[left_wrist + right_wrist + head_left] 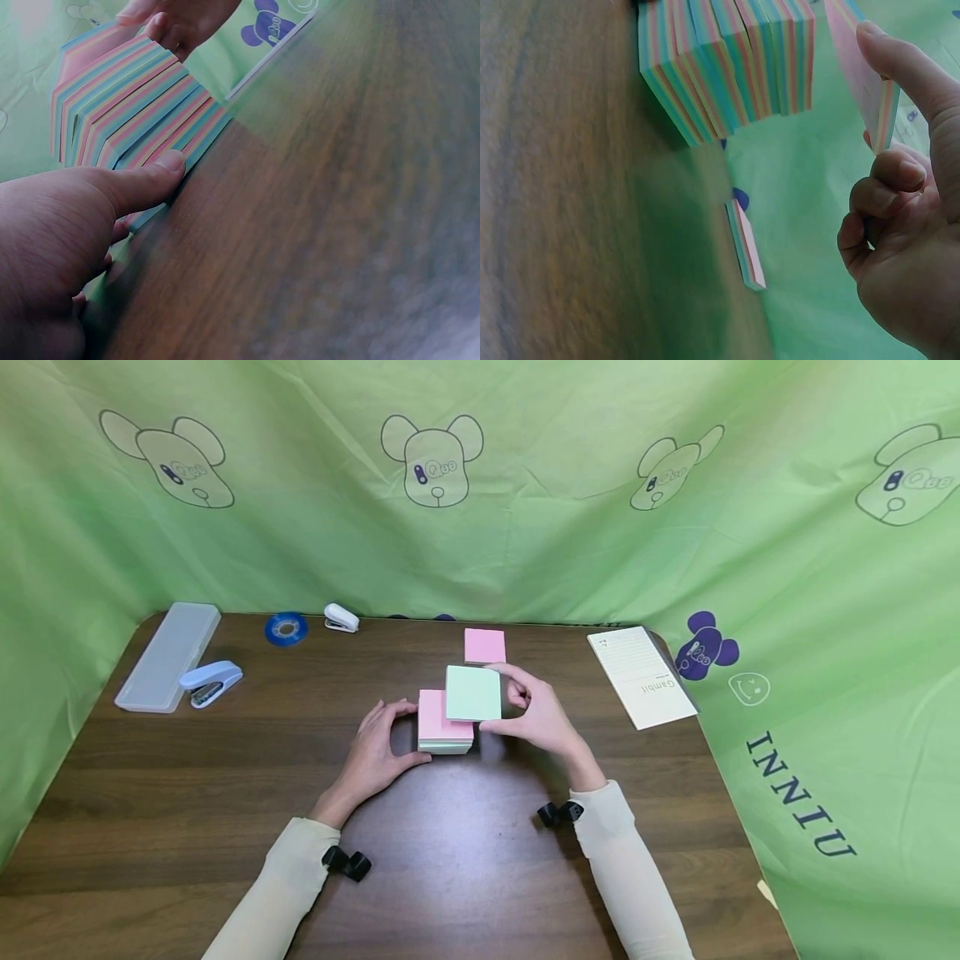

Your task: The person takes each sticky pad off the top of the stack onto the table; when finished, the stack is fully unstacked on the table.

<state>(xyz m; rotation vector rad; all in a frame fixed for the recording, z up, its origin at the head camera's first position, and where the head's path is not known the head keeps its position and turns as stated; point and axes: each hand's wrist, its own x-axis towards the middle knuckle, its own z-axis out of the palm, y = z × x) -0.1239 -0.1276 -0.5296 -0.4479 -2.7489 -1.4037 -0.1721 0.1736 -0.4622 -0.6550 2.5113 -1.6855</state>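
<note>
A tall stack of sticky note pads [432, 714] stands mid-table, pink on top, with layered pink, yellow, green and blue edges [142, 105]. My left hand [371, 756] holds it low down, thumb on the near side and fingers at the far left side, partly hidden. Between thumb and fingers my right hand [547, 714] pinches a separate sticky note pad [473, 693], green on its upper face. In the right wrist view this pad [862, 82] is apart from the stack, above its top. Behind lies another pink sticky note pad [484, 645] on the table.
At the back left are a translucent case [168, 656], a light blue stapler [211, 682], a roll of blue tape [286, 629] and a small white stapler [341, 617]. A notebook [643, 677] lies at the back right. Green cloth [525, 543] hangs behind the table.
</note>
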